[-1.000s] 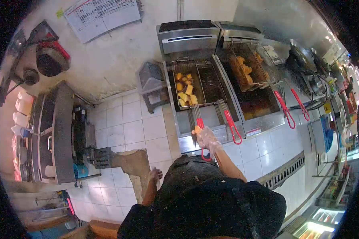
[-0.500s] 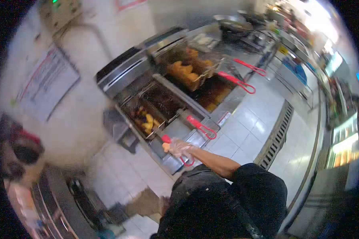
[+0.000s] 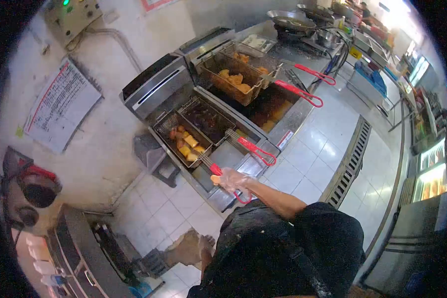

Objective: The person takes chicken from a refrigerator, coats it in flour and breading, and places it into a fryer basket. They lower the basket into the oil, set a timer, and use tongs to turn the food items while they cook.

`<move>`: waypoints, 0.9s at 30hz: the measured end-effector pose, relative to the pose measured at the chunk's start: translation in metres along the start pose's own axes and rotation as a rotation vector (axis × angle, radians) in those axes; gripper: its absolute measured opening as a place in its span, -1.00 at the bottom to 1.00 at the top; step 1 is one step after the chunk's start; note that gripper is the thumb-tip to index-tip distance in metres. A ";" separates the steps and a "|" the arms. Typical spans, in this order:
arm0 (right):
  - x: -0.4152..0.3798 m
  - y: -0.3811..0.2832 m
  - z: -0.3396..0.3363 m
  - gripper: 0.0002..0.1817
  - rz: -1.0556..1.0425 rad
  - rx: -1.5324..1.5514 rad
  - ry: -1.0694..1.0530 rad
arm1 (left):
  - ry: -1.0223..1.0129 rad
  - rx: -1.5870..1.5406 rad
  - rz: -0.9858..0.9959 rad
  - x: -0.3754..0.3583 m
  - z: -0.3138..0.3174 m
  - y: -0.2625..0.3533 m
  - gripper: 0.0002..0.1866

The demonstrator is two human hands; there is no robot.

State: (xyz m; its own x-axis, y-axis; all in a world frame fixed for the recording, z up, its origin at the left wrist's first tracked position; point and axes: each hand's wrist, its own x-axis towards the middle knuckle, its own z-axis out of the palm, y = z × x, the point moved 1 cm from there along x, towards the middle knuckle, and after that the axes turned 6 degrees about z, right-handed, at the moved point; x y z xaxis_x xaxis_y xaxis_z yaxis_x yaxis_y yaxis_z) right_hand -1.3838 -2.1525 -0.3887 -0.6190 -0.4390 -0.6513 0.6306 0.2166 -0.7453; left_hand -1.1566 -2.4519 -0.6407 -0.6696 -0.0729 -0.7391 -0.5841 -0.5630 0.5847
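Note:
My right hand point(image 3: 232, 180), in a clear plastic glove, grips the red handle point(image 3: 222, 178) of a wire fryer basket point(image 3: 183, 136). An orange piece shows at my fingertips. The basket rests in the left vat of the near fryer and holds several yellow and brown food pieces point(image 3: 187, 143). A second, empty basket point(image 3: 208, 119) with its own red handle point(image 3: 256, 151) lies beside it to the right. My left hand point(image 3: 203, 244) hangs low by my side, fingers loosely apart, holding nothing.
A second fryer point(image 3: 263, 99) further along holds a raised basket of fried pieces point(image 3: 232, 78) with two red handles. A small grey stool point(image 3: 153, 158) stands left of the near fryer. A stove with pans point(image 3: 292, 21) is beyond. A low steel counter point(image 3: 79, 248) sits at lower left.
My head has turned, so the view swung and steadied after the blur. My right hand stays on the same red basket handle; my left hand remains down at my side.

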 end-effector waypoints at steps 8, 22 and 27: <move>0.052 0.032 -0.020 -0.81 -0.231 0.205 -0.207 | -0.149 -0.243 -0.006 0.026 -0.041 -0.048 -0.48; 0.006 0.009 0.000 -0.64 -0.116 0.112 0.116 | 0.196 -0.067 0.023 0.064 -0.061 -0.108 -0.47; 0.005 0.009 0.004 -0.69 -0.094 0.150 0.043 | -0.276 -0.084 0.112 0.026 -0.074 -0.090 -0.47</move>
State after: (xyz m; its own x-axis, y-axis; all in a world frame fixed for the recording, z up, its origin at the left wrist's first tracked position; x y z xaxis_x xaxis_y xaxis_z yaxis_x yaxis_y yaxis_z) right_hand -1.3793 -2.1558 -0.3980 -0.6957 -0.4131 -0.5876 0.6298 0.0425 -0.7756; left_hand -1.0870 -2.4642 -0.7371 -0.8334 0.0819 -0.5465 -0.4678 -0.6309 0.6189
